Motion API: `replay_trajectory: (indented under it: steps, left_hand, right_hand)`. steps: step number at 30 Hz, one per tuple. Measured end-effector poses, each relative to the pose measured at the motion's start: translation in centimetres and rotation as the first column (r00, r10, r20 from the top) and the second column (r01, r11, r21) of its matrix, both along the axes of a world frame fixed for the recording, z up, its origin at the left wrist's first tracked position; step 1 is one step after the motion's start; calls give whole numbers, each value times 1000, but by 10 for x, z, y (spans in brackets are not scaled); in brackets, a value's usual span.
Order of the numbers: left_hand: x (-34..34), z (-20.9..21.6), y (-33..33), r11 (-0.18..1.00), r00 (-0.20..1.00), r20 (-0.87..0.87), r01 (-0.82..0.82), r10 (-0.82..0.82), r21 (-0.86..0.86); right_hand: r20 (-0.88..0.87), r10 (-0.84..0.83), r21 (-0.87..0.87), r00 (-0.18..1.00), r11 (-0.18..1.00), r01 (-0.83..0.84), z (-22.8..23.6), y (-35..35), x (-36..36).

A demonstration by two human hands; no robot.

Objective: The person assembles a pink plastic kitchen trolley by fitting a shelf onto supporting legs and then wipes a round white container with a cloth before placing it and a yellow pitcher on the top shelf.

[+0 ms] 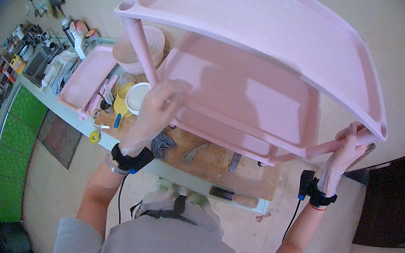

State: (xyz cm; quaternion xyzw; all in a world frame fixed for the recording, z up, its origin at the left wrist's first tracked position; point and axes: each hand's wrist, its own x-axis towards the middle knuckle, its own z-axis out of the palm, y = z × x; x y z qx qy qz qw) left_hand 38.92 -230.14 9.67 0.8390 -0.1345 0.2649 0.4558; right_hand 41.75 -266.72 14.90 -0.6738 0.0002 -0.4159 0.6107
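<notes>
A pink plastic tiered rack (243, 88) stands tilted over the worktable, its trays stacked and joined by round posts. My right hand (350, 144) is closed around the right-hand post, just below the top tray's front right corner. At the front left post (140, 50), my left hand (162, 103) is raised, its fingers smeared by motion. Whether they grip the post cannot be made out. Below the rack, a wooden board (206, 167) carries a grey cloth (162, 145) and some strip-like tools.
A brush (233, 197) lies along the table's front edge. To the left are a white round lid (136, 97), a pink basket (139, 49), a loose pink tray (88, 76) and a yellow tape roll (95, 136). A green-fronted counter (16, 150) holds kitchen items.
</notes>
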Motion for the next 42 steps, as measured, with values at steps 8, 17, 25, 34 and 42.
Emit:
replay_trajectory:
  steps: [8,17,25,34,42]
  left_hand:
    - [-9,-49,44,990,982,131,-140,138,13]
    - [0,-72,81,976,982,22,-186,190,-114]
    - [33,-116,133,982,982,-133,-146,131,-118]
    - [85,-176,157,911,897,-303,-206,321,357]
    - [84,-194,155,824,834,-234,-375,500,425]
  right_hand:
    - [8,-57,-18,998,998,57,-5,0,4]
    - [43,-107,27,993,994,106,-12,-8,9]
    - [85,-206,56,975,978,202,-17,-27,15]
    - [38,-121,37,992,992,120,-15,-23,14]
    - [102,-238,89,966,969,229,-14,-16,16]
